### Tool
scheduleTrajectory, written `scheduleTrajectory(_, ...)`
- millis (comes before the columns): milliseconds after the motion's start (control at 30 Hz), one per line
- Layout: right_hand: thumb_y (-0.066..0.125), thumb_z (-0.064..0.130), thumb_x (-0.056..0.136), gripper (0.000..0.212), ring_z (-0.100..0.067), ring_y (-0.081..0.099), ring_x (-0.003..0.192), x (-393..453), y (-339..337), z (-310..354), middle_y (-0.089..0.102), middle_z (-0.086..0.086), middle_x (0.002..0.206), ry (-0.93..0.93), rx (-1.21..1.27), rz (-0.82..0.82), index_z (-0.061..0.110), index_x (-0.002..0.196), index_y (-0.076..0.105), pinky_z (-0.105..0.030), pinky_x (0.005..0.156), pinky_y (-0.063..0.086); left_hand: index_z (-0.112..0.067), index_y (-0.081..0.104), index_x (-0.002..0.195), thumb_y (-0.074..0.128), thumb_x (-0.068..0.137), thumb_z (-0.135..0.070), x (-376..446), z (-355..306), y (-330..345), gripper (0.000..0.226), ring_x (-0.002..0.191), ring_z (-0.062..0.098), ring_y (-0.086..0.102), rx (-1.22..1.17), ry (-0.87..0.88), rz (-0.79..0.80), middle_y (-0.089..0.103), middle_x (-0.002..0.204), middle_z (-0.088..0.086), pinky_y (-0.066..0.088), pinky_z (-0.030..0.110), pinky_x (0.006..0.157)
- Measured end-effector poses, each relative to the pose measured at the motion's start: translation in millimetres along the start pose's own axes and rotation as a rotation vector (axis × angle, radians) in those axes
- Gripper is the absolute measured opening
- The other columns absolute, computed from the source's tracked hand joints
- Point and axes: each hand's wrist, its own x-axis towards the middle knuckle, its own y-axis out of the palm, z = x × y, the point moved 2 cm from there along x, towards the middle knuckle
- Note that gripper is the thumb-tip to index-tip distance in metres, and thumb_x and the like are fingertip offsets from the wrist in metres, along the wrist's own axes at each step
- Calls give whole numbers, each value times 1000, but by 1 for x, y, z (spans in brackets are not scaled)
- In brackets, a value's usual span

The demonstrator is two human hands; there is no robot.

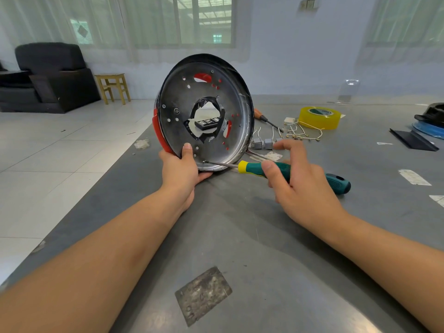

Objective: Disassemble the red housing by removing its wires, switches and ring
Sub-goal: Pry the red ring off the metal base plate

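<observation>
The red housing [159, 131] stands on edge on the grey table, its round metal base plate [206, 92] facing me with a ragged hole in the middle. My left hand [181, 169] grips its lower rim, thumb on the plate. My right hand [300, 186] holds a green and yellow screwdriver [254, 168]; the tip rests on a screw at the plate's bottom edge [204, 162]. Grey switches [263, 143] and loose wires [302, 135] lie on the table behind the housing.
A roll of yellow tape [320, 117], an orange-handled screwdriver [265, 118], a black strip [413, 140] and a blue and black item [430, 121] lie at the right. A black bit case [207, 123] shows through the hole. The table's left edge [96, 188] runs diagonally.
</observation>
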Motion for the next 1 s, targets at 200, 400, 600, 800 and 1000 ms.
scheduleTrajectory(200, 71, 3, 85, 50, 14, 48, 105, 3, -1, 1, 51, 14, 113, -104, -61, -13, 35, 115, 49, 2, 87, 35, -18, 38, 122, 52, 111, -24, -1, 1, 0, 18, 113, 25, 62, 8, -3, -14, 51, 135, 1, 67, 42, 62)
scheduleTrajectory(400, 73, 9, 83, 47, 8, 49, 111, 5, -1, -4, 54, 18, 110, -64, -15, -30, 37, 114, 50, 3, 86, 37, -18, 38, 120, 52, 111, -25, -1, 0, 0, 18, 116, 27, 62, -7, -9, -12, 52, 137, 3, 67, 43, 63)
scheduleTrajectory(600, 72, 18, 85, 43, 12, 52, 106, 6, -2, -5, 55, 28, 107, 46, 65, -57, 43, 113, 50, -3, 74, 44, -19, 39, 122, 52, 111, -24, -2, 0, 0, 18, 120, 30, 62, -28, -35, -7, 52, 136, 3, 67, 43, 62)
scheduleTrajectory(800, 72, 22, 86, 38, 6, 57, 102, 4, -2, -3, 59, 24, 104, 58, 101, -83, 40, 113, 53, -7, 76, 44, -17, 39, 123, 52, 111, -24, -1, 0, 0, 19, 121, 31, 63, -42, -46, -10, 53, 139, 4, 67, 44, 63)
scheduleTrajectory(1000, 69, 35, 89, 24, -9, 69, 83, 6, -3, -8, 67, 17, 100, 162, 205, -124, 46, 103, 53, -21, 72, 53, -19, 39, 121, 52, 111, -24, -1, -1, 0, 17, 122, 31, 61, -42, -44, -19, 52, 137, 3, 67, 43, 62)
